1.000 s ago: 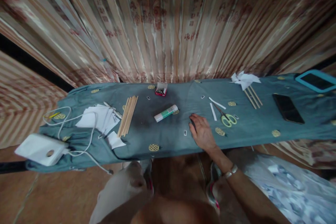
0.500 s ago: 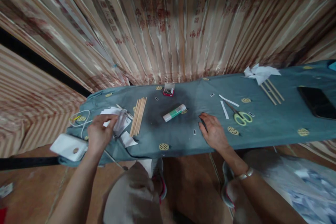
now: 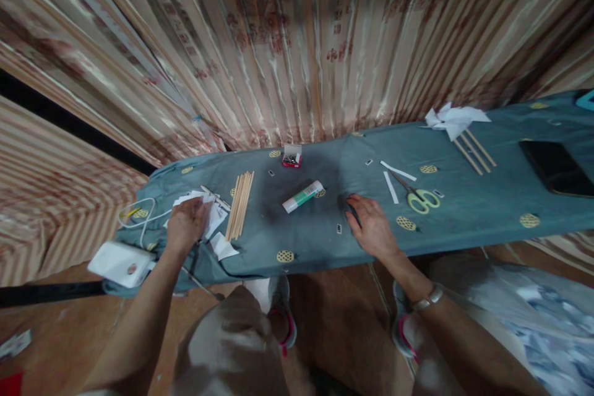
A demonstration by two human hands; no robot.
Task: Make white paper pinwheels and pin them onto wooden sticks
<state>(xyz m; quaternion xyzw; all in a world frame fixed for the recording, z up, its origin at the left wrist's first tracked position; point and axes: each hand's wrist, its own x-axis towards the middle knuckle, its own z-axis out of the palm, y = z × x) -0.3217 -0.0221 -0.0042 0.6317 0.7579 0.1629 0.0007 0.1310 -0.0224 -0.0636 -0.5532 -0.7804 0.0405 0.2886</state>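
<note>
My left hand [image 3: 186, 224] rests on a stack of white paper sheets [image 3: 214, 218] at the left end of the blue-grey cloth-covered board [image 3: 464, 210], fingers curled down onto the sheets. A bundle of thin wooden sticks [image 3: 240, 204] lies just right of the papers. My right hand [image 3: 372, 229] lies palm down on the cloth, over a small dark object [image 3: 353, 213] that I cannot make out. A white and green glue stick [image 3: 303, 196] lies between the two hands.
A small red box of pins [image 3: 290, 158] sits near the far edge. Green-handled scissors [image 3: 420, 199] and paper strips [image 3: 393, 177] lie right of my right hand. Farther right are a white paper pinwheel [image 3: 452, 118] with sticks and a black phone [image 3: 557, 168]. A white power bank [image 3: 121, 263] with cable sits at the left end.
My left arm came into view and reached the white paper stack, settling on it. My right hand stayed in place. The view shifted left.
</note>
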